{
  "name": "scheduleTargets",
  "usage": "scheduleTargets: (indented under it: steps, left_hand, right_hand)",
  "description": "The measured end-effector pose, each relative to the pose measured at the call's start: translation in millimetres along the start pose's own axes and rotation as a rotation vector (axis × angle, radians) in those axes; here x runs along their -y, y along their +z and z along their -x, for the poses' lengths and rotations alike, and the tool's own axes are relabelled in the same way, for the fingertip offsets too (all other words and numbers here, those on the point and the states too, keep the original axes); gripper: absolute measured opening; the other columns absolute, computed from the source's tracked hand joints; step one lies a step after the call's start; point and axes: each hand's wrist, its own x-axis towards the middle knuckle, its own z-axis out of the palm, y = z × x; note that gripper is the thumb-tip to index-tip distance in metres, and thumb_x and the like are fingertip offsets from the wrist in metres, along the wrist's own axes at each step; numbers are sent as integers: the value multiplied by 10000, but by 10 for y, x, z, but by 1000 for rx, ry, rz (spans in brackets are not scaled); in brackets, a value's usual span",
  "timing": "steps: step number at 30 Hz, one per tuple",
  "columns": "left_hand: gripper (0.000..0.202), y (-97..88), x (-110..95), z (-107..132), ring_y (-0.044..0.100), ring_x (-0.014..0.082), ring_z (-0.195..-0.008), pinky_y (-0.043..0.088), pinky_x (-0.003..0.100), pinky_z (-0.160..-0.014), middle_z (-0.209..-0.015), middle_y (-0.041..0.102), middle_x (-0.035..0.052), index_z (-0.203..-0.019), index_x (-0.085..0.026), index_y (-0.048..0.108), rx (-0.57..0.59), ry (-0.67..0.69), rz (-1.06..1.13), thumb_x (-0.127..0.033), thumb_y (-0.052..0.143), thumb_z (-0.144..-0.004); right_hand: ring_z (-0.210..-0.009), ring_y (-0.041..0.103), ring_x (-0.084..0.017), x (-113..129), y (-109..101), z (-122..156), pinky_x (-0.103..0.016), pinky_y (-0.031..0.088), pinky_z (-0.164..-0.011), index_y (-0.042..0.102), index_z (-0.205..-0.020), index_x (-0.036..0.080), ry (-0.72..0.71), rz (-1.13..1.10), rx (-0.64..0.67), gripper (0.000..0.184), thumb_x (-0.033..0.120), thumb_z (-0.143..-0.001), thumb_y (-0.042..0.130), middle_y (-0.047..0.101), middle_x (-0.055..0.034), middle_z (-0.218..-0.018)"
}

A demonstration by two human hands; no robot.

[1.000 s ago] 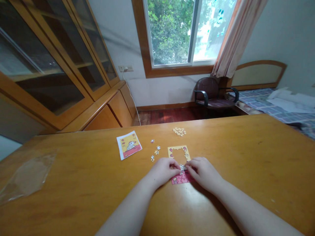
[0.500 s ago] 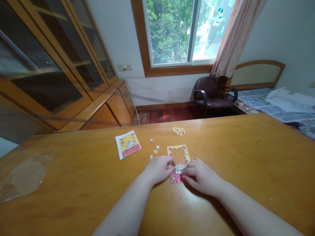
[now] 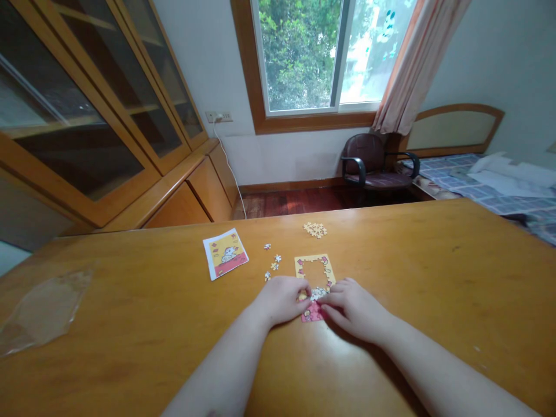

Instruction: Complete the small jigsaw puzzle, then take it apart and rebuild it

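Observation:
A partly assembled jigsaw puzzle (image 3: 299, 263) lies flat on the wooden table, with a yellow border, a pink lower part and a gap in its upper middle. My left hand (image 3: 286, 298) is closed at its left edge, thumb and fingertips on the white and pink pieces. From the right, my right hand (image 3: 354, 307) has its thumb and fingers bent together on the lower pieces. The fingertips partly cover the puzzle, so any single piece between them is hidden. Several loose puzzle pieces (image 3: 275, 266) lie beyond my left hand.
A heap of puzzle pieces (image 3: 315, 230) sits near the table's far edge. The printed reference picture (image 3: 226, 255) lies to the left. Clear plastic wrap (image 3: 47, 307) is at the far left. Behind the wooden table (image 3: 174, 336) stand a chair (image 3: 367, 162) and a glass-fronted cabinet (image 3: 169, 145).
Both hands stay at the lower puzzle, with only small finger shifts; the right fingertips sit slightly further left. The whole view has shifted slightly.

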Motion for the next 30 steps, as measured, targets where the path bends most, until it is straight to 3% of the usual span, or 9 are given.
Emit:
scheduleTargets:
  steps: [11, 30]
  left_hand:
    - [186, 82, 27, -48, 630, 205, -793, 435, 273, -682, -854, 705, 28, -929, -258, 679, -79, -100, 23, -339, 567, -804]
    - [196, 118, -27, -119, 635, 203, -822, 444, 268, -709, -866, 715, 36, -900, -245, 688, -111, -193, 8, -348, 537, -831]
  right_hand:
    - [-805, 605, -174, -15, 9, -3, -324, 377, -784, 717, -1008, 253, 51, 23, -18, 262, 289, -939, 467, 700, -46, -832]
    - [-805, 624, -183, -65, 44, -47, -319, 398, -781, 730, -960, 220, 109, 42, -62, 265, 278, -925, 474, 711, -56, -836]
